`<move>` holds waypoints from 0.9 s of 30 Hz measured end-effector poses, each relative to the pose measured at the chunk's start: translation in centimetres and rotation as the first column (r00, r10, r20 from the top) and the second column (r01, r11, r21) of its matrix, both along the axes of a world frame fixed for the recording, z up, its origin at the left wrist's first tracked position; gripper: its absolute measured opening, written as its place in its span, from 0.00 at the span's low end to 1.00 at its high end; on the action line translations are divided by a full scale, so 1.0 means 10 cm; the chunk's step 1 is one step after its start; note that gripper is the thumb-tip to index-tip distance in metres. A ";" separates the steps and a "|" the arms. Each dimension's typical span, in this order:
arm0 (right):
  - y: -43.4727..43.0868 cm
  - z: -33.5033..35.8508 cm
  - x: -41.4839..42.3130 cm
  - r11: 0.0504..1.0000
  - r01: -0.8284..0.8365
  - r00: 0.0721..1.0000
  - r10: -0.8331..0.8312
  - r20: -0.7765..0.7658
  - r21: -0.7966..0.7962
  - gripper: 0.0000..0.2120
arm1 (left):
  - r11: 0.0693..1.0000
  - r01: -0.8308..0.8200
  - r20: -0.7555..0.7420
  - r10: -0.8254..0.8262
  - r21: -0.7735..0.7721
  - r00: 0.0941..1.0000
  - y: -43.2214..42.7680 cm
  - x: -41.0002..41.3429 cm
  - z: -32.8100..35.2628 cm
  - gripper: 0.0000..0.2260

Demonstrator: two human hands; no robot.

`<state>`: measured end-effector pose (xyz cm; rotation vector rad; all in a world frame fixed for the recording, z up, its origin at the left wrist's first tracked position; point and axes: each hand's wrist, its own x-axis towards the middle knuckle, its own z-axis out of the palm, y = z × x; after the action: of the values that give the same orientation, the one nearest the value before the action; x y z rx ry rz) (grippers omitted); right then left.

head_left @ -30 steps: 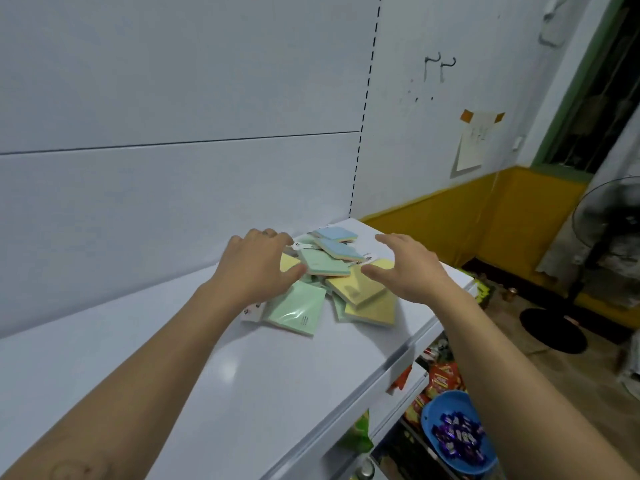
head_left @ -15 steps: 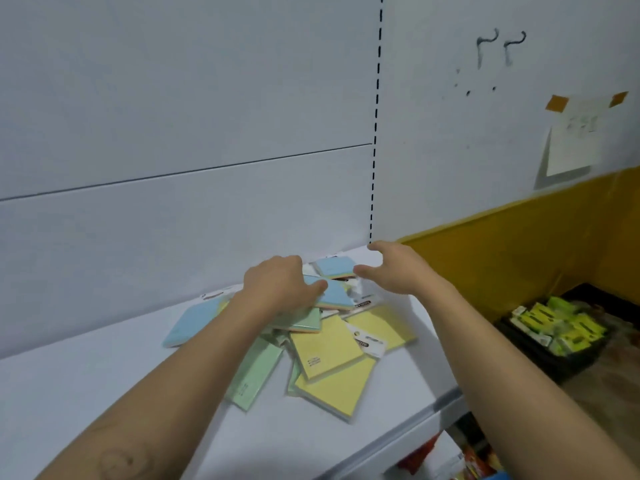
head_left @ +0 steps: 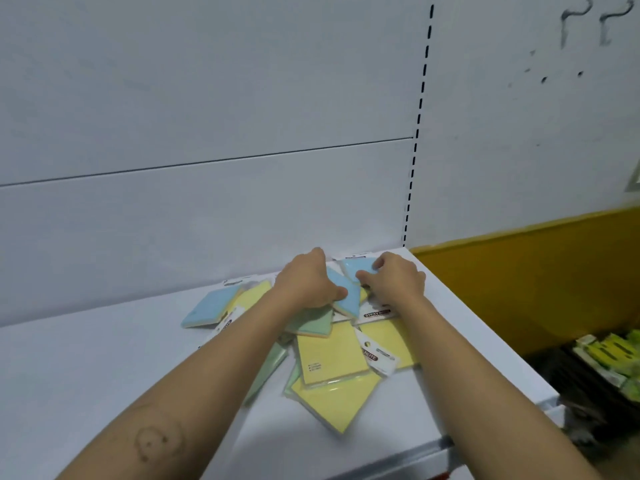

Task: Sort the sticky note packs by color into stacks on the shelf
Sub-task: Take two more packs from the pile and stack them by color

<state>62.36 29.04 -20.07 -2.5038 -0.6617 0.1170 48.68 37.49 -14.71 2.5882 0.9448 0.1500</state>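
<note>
A loose pile of sticky note packs lies on the white shelf (head_left: 104, 375) near its back right corner. My left hand (head_left: 306, 282) grips a tilted blue pack (head_left: 344, 296), thumb on its face. My right hand (head_left: 394, 278) pinches another blue pack (head_left: 356, 266) at the back. Two yellow packs, one (head_left: 330, 355) overlapping the other (head_left: 334, 400), lie in front, with a third yellow pack (head_left: 388, 337) to the right. A green pack (head_left: 313, 323) sits under my left wrist. A further blue pack (head_left: 207, 308) and a yellow one (head_left: 251, 296) lie to the left.
The shelf's white back panel (head_left: 207, 202) rises right behind the pile, with a slotted upright (head_left: 414, 161) at its right end. The shelf's front edge (head_left: 433, 448) is near. A dark crate of green-yellow items (head_left: 609, 358) stands lower right by the yellow wall.
Both hands have come closer together at the back of the pile. My left hand has lifted a blue pack on edge and my right hand has closed on the rear blue pack.
</note>
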 end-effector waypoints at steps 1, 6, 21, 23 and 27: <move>-0.01 -0.01 0.03 1.000 0.002 0.999 -0.001 -0.047 0.016 0.23 | 0.999 -0.002 0.040 0.004 -0.045 0.999 0.02 -0.01 0.00 0.29; -0.19 0.00 0.10 0.956 0.014 0.902 0.114 -0.417 0.292 0.31 | 0.970 0.002 0.242 0.058 -0.242 0.969 0.12 -0.07 0.02 0.28; -0.43 0.06 0.12 0.954 -0.083 0.986 0.120 -0.115 0.287 0.16 | 0.996 -0.048 0.260 0.065 -0.070 0.964 0.36 -0.41 0.22 0.08; -0.44 0.08 0.12 0.960 -0.103 0.989 0.126 -0.074 0.261 0.15 | 0.997 -0.054 0.252 0.067 -0.058 0.965 0.41 -0.49 0.24 0.09; -0.43 0.13 0.14 0.968 -0.100 0.993 0.111 -0.037 0.229 0.12 | 0.978 -0.059 0.303 0.119 -0.199 0.946 0.50 -0.60 0.28 0.09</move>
<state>63.75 24.79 -18.78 -2.2405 -0.7445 0.1335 42.64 42.54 -11.89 2.2629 0.9093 0.4601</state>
